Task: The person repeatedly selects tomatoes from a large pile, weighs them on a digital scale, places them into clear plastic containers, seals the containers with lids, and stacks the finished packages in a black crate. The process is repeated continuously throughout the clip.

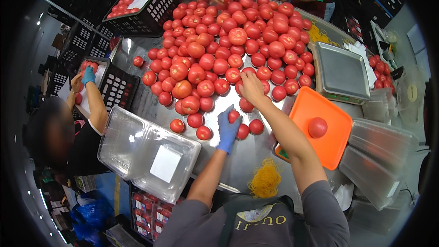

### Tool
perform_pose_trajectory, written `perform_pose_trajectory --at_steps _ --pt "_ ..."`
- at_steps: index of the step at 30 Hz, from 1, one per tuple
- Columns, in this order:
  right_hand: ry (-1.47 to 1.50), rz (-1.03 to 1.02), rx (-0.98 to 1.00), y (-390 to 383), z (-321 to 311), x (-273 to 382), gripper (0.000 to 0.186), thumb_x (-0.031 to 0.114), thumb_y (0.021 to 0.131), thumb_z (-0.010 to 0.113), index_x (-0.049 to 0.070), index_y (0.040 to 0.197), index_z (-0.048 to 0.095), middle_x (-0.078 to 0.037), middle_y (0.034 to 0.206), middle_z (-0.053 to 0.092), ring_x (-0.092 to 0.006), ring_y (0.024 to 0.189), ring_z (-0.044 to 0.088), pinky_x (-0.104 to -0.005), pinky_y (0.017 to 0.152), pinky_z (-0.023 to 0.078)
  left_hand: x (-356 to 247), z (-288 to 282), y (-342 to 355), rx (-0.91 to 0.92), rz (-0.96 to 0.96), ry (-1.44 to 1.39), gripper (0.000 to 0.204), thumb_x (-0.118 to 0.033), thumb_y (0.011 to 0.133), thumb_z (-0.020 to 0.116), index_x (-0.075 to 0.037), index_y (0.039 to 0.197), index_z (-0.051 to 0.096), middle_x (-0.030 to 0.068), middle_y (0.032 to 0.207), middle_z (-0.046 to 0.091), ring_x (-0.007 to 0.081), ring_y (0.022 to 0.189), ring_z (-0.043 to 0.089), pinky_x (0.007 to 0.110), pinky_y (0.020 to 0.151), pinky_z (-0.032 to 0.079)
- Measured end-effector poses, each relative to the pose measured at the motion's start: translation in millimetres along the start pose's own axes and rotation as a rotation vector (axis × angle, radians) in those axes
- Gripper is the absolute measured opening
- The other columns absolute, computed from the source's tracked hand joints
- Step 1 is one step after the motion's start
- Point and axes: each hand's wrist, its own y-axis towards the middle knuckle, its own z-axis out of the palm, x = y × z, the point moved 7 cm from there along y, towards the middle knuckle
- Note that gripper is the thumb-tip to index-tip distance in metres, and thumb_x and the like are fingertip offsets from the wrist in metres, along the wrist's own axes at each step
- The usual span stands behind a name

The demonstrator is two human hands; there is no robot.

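The gloved left hand point(226, 131) curls round a tomato point(233, 116), which sits between its thumb and fingers. Two loose tomatoes point(256, 126) lie just right of this hand on the metal desk point(240, 161). The bare right hand point(253, 89) is farther forward, its fingers bent down over the near edge of the tomato heap point(196, 49) and against a partly hidden tomato point(249, 70); whether they grip it, I cannot tell. The heap spreads ahead of both hands. Right of the right forearm, an orange tray point(327, 152) carries one tomato, with a scale point(343, 69) beyond. Left of the left forearm stands an open clear box point(137, 160); yellow bands point(265, 178) lie between the forearms.
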Motion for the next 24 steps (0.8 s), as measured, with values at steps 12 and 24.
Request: perform_pose_trajectory --at_steps 12,24 --pt "0.118 0.114 -0.203 33 -1 6 0.062 0.021 0.06 0.079 0.001 0.11 0.048 -0.019 0.101 0.054 -0.0355 0.097 0.052 -0.0439 0.087 0.043 -25 -10 14 -0.151 0.163 -0.217 0.062 -0.008 0.078 0.07 -0.009 0.135 0.046 0.0165 0.133 0.043 0.0287 0.124 0.044 0.038 0.096 0.047" --pt "0.606 0.566 -0.407 -201 -251 -46 0.069 0.005 0.07 0.072 0.007 0.129 0.037 -0.011 0.122 0.043 -0.0227 0.11 0.052 -0.0349 0.094 0.046 -61 23 167 -0.294 0.461 0.68 0.061 -0.013 0.081 0.056 -0.012 0.14 0.038 0.0126 0.141 0.041 0.0283 0.134 0.036 0.045 0.11 0.026"
